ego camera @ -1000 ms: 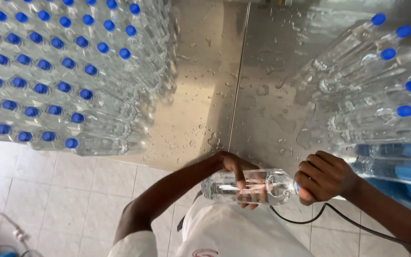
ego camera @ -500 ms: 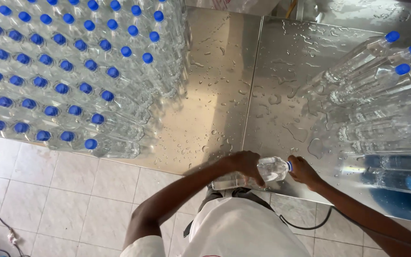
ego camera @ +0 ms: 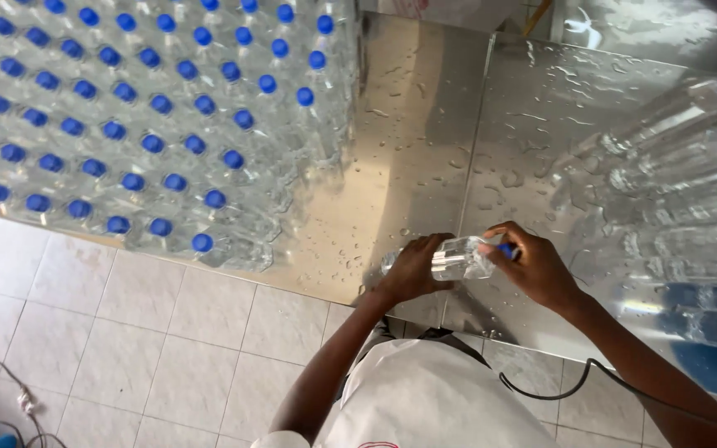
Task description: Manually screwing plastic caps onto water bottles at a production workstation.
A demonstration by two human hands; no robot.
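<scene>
Both hands on one clear bottle (ego camera: 456, 257), held sideways low over the wet steel table (ego camera: 425, 141).

Left hand (ego camera: 415, 270) wraps the base end, right hand (ego camera: 534, 270) closes fingers round the blue-capped neck. A second ago the bottle sat lower, near the table's front edge, with the right hand loose beside it; now it's up over the table and the right hand is on the cap, so likely tightening or checking it (can't confirm from this angle, cap mostly hidden). Bottle is thin transparent plastic, ribbed, seemingly filled. Table is brushed stainless with a seam, beaded with droplets. Dense block of upright blue-capped bottles (ego camera: 126, 116) at left, another cluster (ego camera: 674, 166) at right. Tiled floor (ego camera: 126, 332) below.
</scene>
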